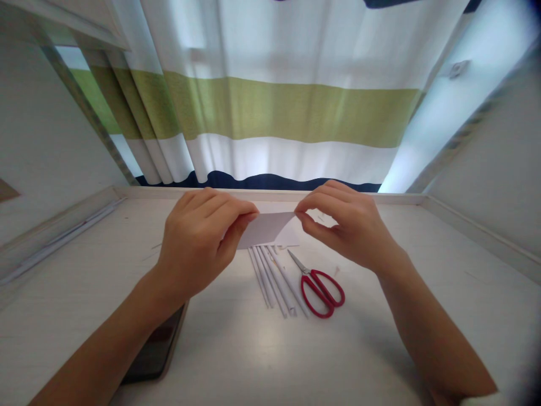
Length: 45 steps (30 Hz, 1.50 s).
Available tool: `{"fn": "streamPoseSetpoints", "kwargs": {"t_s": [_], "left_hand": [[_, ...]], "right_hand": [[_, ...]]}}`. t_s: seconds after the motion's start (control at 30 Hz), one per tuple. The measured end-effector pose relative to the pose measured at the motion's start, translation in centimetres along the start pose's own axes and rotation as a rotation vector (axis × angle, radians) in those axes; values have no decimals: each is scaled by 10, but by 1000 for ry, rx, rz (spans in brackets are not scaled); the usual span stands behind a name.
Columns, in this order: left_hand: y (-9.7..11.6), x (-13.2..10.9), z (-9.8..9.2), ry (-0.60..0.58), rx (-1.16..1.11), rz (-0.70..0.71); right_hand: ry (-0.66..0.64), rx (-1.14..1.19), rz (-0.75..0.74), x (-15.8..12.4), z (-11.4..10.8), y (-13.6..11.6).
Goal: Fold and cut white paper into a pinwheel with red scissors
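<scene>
Over the white table [253, 361], the left hand [198, 239] and right hand [349, 225] pinch a paper sheet [266, 226] between them, seemingly by one edge.

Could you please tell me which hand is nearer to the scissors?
Right: the right hand is just above the scissors in the view; the left hand is farther off, leftward past the white rolls.

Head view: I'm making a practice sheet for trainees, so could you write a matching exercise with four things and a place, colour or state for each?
1. Scissors
2. White sheet
3. Thin white sticks
4. Dark device

A. Partly hidden by the left forearm
B. Bunched on the white table
C. Red and silvery
D. Pinched by the left hand and right hand

Pairs: 1-C, 2-D, 3-B, 4-A
</scene>
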<state>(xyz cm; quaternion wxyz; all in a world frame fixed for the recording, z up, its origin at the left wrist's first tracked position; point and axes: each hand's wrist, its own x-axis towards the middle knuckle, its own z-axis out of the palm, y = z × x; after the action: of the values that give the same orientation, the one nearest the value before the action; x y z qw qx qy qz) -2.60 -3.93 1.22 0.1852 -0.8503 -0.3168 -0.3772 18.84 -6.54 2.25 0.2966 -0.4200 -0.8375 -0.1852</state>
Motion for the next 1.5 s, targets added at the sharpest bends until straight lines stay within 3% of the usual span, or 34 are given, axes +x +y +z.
{"fn": "streamPoseSetpoints", "kwargs": {"t_s": [0.17,0.3,0.37,0.43,0.5,0.53,0.7,0.87,1.03,1.27,1.5], "left_hand": [[-12,2,-7,98,-59,-186],[-18,5,-2,123,-266,-429],[-17,4,3,5,-462,-504],[-13,1,10,-120,-638,-589],[-10,-2,18,-325,-752,-609],[-9,-4,23,-368,-761,-587],[-2,-12,42,-449,-761,-509],[3,-15,44,-533,-782,-496],[4,-15,39,-517,-792,-510],[13,-16,40,-706,-984,-558],[15,-10,27,-738,-1070,-535]], "right_hand": [[97,-91,126,-2,-3,19],[118,178,243,-2,-7,13],[103,437,352,-8,-4,1],[16,784,576,-22,5,-13],[-15,861,650,-40,21,-22],[-10,891,688,-49,31,-25],[-8,1074,828,-78,69,-26],[24,1167,944,-81,72,-25],[45,1173,976,-84,73,-22],[-26,1101,875,-82,68,-35],[-105,926,752,-83,54,-42]]}}
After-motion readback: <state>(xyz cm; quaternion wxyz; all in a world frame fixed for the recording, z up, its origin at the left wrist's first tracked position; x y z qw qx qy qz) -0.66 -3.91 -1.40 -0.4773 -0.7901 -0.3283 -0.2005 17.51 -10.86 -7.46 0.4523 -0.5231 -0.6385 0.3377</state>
